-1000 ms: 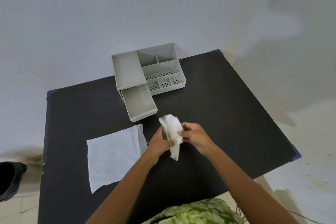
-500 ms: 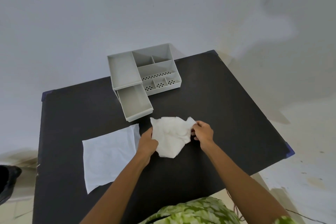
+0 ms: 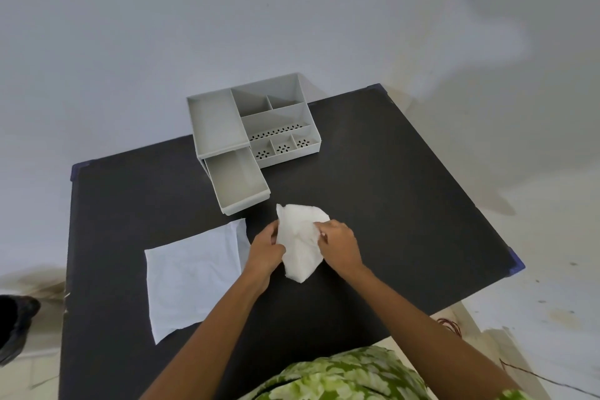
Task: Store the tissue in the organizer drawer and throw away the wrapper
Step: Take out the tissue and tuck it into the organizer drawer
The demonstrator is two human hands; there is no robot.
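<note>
A crumpled white tissue (image 3: 300, 240) is held over the black table, just in front of the organizer's drawer. My left hand (image 3: 264, 252) grips its left edge and my right hand (image 3: 341, 245) pinches its right side. The grey organizer (image 3: 253, 122) stands at the table's far edge, and its drawer (image 3: 237, 180) is pulled out towards me with nothing in it. A flat pale sheet (image 3: 191, 273), wrapper or tissue I cannot tell, lies on the table to the left of my left hand.
The black table (image 3: 389, 221) has blue corner guards. A dark object (image 3: 14, 328) sits on the floor at the far left. Red wires (image 3: 449, 325) lie on the floor by the table's near right edge.
The tissue went from a narrow upright bundle to spread wide between both hands, and now my hands have come closer together again with it bunched between them.
</note>
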